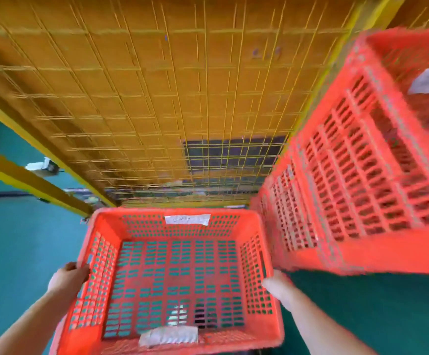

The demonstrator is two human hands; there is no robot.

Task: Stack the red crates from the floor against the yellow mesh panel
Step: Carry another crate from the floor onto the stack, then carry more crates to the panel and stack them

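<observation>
On the left lies the green floor (16, 252), crossed by a yellow metal bar (29, 179). The left hand (67, 278) is curled over the left rim of an empty red slotted plastic crate (175, 278) held near the camera, a white label (187, 219) on its far wall. The right hand (277, 284) presses against the crate's right wall; its fingers are hidden. Beyond stands the yellow wire mesh panel (157, 98). To the right rises a stack of red slotted crates (356, 175), against the panel.
</observation>
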